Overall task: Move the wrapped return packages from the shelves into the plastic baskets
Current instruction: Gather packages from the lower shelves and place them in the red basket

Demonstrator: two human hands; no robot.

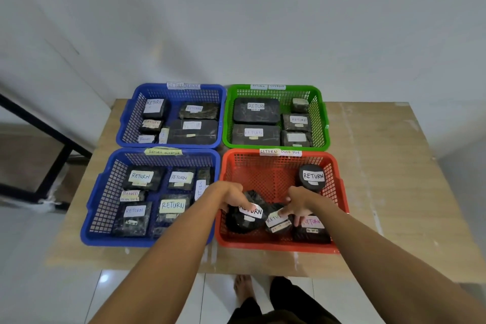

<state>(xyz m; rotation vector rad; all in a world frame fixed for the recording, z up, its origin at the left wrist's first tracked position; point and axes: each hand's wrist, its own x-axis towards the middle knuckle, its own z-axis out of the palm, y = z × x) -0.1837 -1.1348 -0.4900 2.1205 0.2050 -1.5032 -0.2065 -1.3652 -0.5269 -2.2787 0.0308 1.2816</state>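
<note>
Left hand (232, 196) curls over a crinkly black-wrapped package (246, 218) in the red basket (263, 173); right hand (298, 202) pinches its neighbour (277, 221) (both probably light, slippery; grip the sides).

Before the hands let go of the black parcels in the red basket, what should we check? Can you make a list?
1. Left hand on its wrapped package: ok.
2. Right hand touching the middle package: ok.
3. Both packages inside the red basket: ok.
4. Free floor space at the basket's back: ok.
5. Round package out of the way: ok.
6. Packages fully resting on the floor: cannot tell.
</note>
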